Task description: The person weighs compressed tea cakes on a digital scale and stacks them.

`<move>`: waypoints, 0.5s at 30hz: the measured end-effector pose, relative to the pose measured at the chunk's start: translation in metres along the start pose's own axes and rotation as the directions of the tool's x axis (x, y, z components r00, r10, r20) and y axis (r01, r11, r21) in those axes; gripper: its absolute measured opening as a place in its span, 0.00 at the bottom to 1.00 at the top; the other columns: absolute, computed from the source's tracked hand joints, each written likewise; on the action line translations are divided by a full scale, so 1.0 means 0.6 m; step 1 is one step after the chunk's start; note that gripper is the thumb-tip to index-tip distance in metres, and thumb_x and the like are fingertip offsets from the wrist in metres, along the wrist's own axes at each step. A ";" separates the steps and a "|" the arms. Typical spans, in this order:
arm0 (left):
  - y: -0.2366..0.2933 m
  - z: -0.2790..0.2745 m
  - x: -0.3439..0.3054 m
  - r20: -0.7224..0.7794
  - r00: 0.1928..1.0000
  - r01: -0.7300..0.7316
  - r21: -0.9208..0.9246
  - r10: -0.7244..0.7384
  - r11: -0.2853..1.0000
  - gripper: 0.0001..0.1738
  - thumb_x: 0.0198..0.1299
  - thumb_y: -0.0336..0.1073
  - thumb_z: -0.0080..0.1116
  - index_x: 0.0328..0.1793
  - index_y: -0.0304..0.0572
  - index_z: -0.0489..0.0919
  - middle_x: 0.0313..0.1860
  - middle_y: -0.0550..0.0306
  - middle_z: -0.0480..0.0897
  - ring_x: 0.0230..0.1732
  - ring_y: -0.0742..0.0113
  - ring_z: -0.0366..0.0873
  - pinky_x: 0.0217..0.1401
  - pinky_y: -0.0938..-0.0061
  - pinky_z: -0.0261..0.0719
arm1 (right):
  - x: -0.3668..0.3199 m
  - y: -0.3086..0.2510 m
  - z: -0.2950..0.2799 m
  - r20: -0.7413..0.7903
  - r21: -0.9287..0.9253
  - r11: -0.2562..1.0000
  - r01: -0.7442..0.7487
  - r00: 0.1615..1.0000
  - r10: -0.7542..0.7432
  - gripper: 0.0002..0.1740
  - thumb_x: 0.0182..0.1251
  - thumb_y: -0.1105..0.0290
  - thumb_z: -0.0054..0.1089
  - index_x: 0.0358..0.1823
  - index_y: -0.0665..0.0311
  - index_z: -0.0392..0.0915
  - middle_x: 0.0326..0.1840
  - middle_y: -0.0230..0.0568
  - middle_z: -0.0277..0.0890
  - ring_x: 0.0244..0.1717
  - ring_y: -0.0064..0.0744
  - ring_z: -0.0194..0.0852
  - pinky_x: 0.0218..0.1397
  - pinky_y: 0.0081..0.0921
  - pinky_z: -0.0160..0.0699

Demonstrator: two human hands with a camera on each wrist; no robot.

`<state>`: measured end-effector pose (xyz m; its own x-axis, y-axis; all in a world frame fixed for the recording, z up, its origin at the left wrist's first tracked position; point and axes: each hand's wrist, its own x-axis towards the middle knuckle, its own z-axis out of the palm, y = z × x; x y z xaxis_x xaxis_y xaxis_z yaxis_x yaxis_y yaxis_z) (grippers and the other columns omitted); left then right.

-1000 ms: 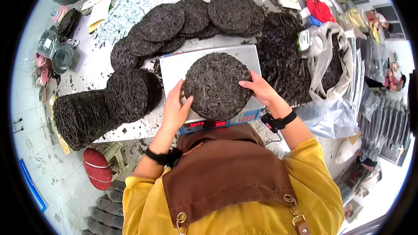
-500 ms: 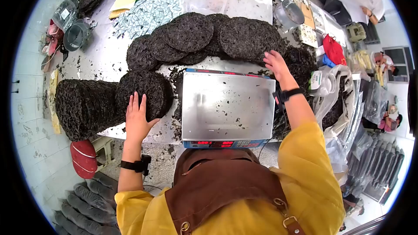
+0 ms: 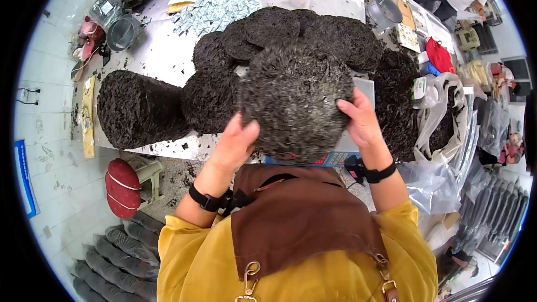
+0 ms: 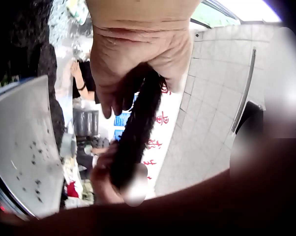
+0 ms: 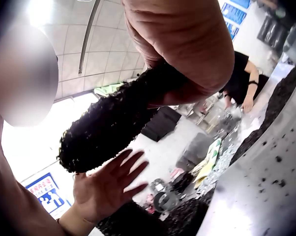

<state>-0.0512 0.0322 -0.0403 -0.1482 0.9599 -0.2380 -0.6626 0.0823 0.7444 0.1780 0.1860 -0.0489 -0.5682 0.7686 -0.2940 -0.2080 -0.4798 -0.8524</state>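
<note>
Disc (image 3: pixel 296 100) looks dark, thick and shaggy, pinched by right hand (image 3: pixel 363 123), left hand (image 3: pixel 230 146) spread.

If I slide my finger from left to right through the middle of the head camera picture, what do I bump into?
Yellow strip → tall dark stack → left hand → big round dark disc → right hand → loose dark pile → whitish plastic bag.
</note>
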 end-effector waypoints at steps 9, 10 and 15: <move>-0.014 -0.239 0.050 0.028 0.999 -0.003 0.822 0.036 -0.570 0.58 0.37 0.54 0.72 0.73 0.41 0.55 0.75 0.44 0.52 0.76 0.51 0.48 0.73 0.54 0.52 | -0.127 0.020 -0.142 -0.361 0.307 0.931 0.200 0.929 -0.080 0.16 0.67 0.72 0.52 0.55 0.65 0.70 0.50 0.37 0.76 0.52 0.31 0.74 0.55 0.31 0.76; -0.009 -0.234 0.048 -0.001 1.000 -0.004 0.836 -0.009 -0.549 0.58 0.36 0.54 0.73 0.73 0.41 0.56 0.75 0.45 0.52 0.76 0.52 0.48 0.73 0.55 0.52 | -0.139 0.025 -0.156 -0.307 0.400 0.896 0.193 0.949 -0.068 0.16 0.68 0.71 0.51 0.55 0.66 0.70 0.50 0.38 0.76 0.51 0.32 0.75 0.53 0.31 0.78; 0.011 -0.234 0.040 0.166 0.984 -0.119 0.890 0.069 -0.440 0.31 0.50 0.31 0.58 0.64 0.40 0.69 0.66 0.42 0.67 0.68 0.47 0.62 0.68 0.61 0.64 | -0.153 0.056 -0.170 -0.025 0.857 0.510 0.073 0.995 -0.101 0.22 0.69 0.71 0.50 0.63 0.64 0.64 0.47 0.37 0.76 0.43 0.26 0.75 0.44 0.25 0.80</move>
<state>-0.1620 0.0184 -0.1289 -0.0699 0.9944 -0.0789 0.9627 0.0880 0.2560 0.3041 0.1424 -0.0949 -0.5245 0.8232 -0.2173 -0.8298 -0.5514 -0.0859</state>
